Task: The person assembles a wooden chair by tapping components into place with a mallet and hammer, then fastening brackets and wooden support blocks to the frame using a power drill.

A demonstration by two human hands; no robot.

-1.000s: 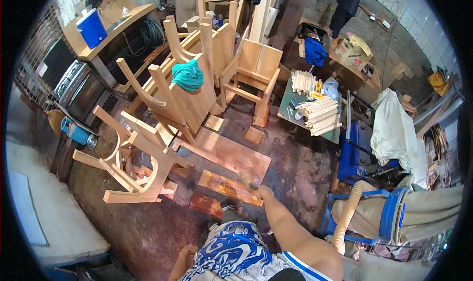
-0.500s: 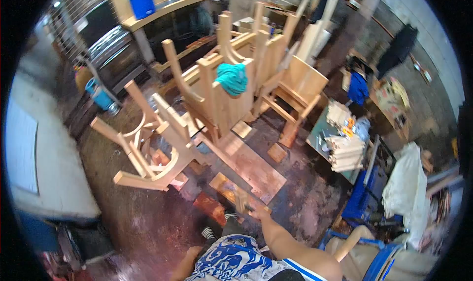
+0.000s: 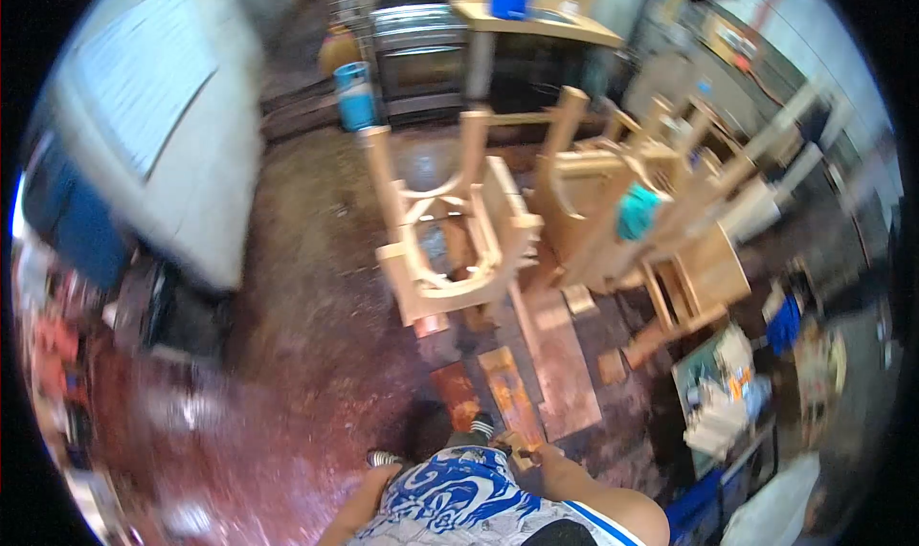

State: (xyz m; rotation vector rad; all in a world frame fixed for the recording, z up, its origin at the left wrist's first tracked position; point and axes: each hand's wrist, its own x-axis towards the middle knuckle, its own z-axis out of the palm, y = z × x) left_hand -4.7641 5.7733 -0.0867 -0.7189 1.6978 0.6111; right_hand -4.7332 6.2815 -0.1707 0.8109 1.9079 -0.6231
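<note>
- While the right hand has its fingers round a small blurred tool, this sits by the near end of the stained board on the floor.
- Left hand low, blurred; its opening and any hold cannot be told.
- Right of the stained board lies a long plank; left, a darker board.

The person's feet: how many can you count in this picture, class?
2: the right foot is by the near end of the red-brown board; the left foot is farther left, beside the left forearm. Both are partly hidden.
</note>
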